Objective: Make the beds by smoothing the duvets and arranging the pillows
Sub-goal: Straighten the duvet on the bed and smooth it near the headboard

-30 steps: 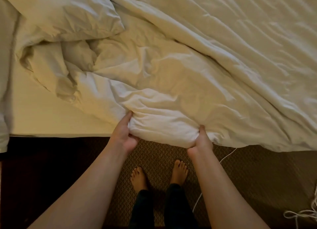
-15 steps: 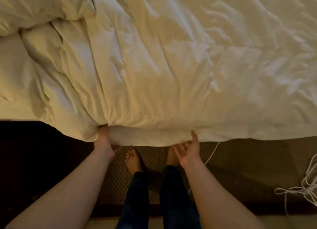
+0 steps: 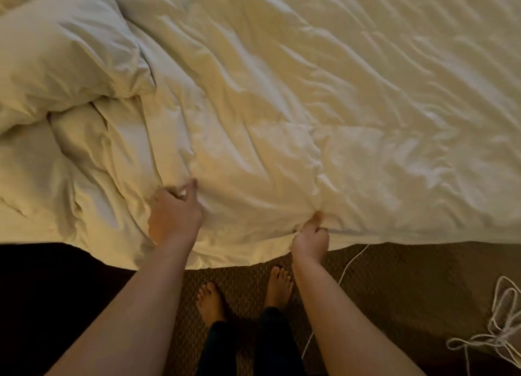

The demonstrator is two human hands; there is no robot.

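Far left, upper: a puffed white pillow (image 3: 64,51), soft and heavily creased, lies on the bed with its lower edge pressed into the bunched fabric beside it. Below it the white duvet (image 3: 282,122) is gathered into deep rounded folds and ridges; this bunched part hangs a little over the near side of the bed, above a dark, unlit strip of floor where nothing can be made out.

Left hand (image 3: 173,213): lies on top of the duvet near its near edge, back of hand up, fingers blurred and partly bent into the cloth. Whether it pinches a fold or only presses, cannot tell.

Centre: duvet cotton-like, matte, with shallow diagonal wrinkles running up and to the right. Its near hem overhangs the bed side. Two bare feet (image 3: 210,302) stand on brown carpet (image 3: 394,291) with a fine woven pattern, just below the hem; dark trouser legs above them.

Right hand (image 3: 311,239): at the hem, fingers curled tight around a pinch of duvet edge, cloth puckering to that point.

Right: duvet lies flatter, rippled. A thin white cord (image 3: 349,265) runs from under the hem across the carpet; a tangled loop of white cord (image 3: 499,333) lies at the far right.
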